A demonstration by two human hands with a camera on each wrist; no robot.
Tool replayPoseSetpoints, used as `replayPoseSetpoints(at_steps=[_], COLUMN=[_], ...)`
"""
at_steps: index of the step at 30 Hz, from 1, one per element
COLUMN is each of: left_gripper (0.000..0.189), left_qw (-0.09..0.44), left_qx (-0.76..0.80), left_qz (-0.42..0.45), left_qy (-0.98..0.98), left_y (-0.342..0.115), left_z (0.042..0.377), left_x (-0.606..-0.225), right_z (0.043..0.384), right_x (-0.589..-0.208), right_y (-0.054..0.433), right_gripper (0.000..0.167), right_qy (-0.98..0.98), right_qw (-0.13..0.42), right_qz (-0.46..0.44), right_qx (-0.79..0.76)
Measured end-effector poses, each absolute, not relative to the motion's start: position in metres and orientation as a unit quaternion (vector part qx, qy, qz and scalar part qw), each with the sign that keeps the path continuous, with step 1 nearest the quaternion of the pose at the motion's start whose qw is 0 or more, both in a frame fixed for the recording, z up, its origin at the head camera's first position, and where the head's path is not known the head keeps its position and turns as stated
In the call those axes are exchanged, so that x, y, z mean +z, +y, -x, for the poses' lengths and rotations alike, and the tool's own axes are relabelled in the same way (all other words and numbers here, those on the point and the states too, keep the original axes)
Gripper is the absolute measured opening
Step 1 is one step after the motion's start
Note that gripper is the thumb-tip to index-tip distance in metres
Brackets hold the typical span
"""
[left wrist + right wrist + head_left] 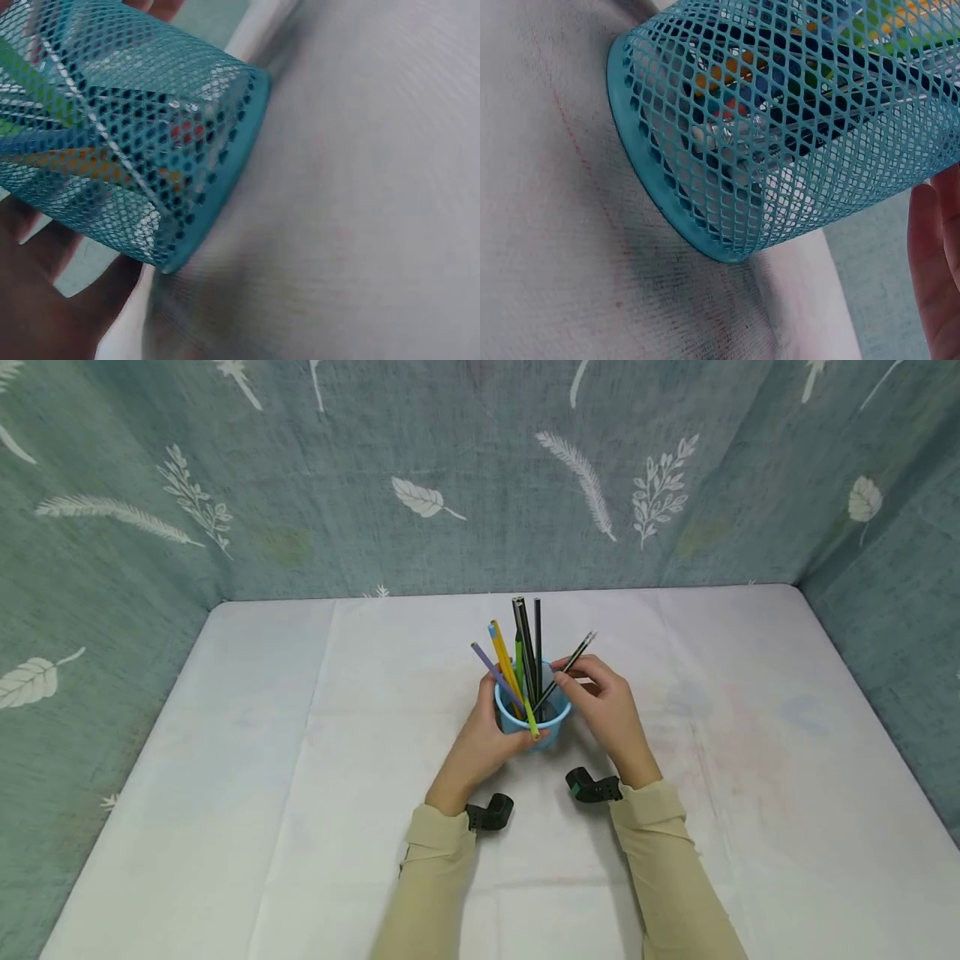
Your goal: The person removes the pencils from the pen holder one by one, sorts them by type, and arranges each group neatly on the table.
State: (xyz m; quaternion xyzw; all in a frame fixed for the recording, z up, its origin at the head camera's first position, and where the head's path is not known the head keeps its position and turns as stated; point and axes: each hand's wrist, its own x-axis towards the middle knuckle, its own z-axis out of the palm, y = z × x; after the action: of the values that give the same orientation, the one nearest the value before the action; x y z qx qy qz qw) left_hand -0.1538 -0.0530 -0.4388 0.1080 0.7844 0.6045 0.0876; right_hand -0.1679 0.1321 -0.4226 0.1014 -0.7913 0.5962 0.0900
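A light blue mesh pencil cup [557, 725] stands upright on the white-covered table, holding several pencils. My left hand [480, 745] grips it from the left, with the thumb across its near side. At the rim's right side, my right hand [609, 710] pinches a dark pencil [579, 650] between thumb and forefinger. That pencil leans right, its lower end inside the cup. Black pencils [537, 635], a yellow pencil [504, 656], a purple one [486, 658] and green ones stick up beside it. In the left wrist view, the mesh wall [127, 127] shows pencil ends inside.
A white cloth [360, 760] covers the table around the cup. Behind and at both sides hangs a green curtain [487, 460] with white leaf prints. Black wrist cameras [491, 812] sit on both wrists, next to the beige sleeves [442, 852].
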Motion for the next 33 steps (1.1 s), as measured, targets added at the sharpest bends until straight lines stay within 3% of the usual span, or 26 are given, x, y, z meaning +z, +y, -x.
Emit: replayPoseSetpoints(at_steps=[8, 13, 19, 33], left_gripper=[0.096, 0.086, 0.087, 0.087], left_qw=[0.072, 0.069, 0.076, 0.101], left_qx=[0.592, 0.587, 0.582, 0.567], left_qz=[-0.098, -0.104, -0.103, -0.089], left_qy=[0.797, 0.800, 0.803, 0.812], left_y=[-0.053, -0.052, -0.050, -0.051], left_z=[0.154, 0.154, 0.156, 0.156], left_x=[-0.440, -0.441, -0.440, -0.440], right_z=[0.167, 0.162, 0.157, 0.163], right_x=[-0.416, -0.403, -0.385, -0.395], right_y=[0.137, 0.142, 0.145, 0.162], right_gripper=[0.021, 0.021, 0.025, 0.034], right_qy=[-0.787, -0.761, -0.707, -0.599], right_qw=[0.105, 0.096, 0.139, 0.151], right_qz=[-0.102, -0.093, -0.114, -0.082], right_qx=[0.600, 0.635, 0.685, 0.782])
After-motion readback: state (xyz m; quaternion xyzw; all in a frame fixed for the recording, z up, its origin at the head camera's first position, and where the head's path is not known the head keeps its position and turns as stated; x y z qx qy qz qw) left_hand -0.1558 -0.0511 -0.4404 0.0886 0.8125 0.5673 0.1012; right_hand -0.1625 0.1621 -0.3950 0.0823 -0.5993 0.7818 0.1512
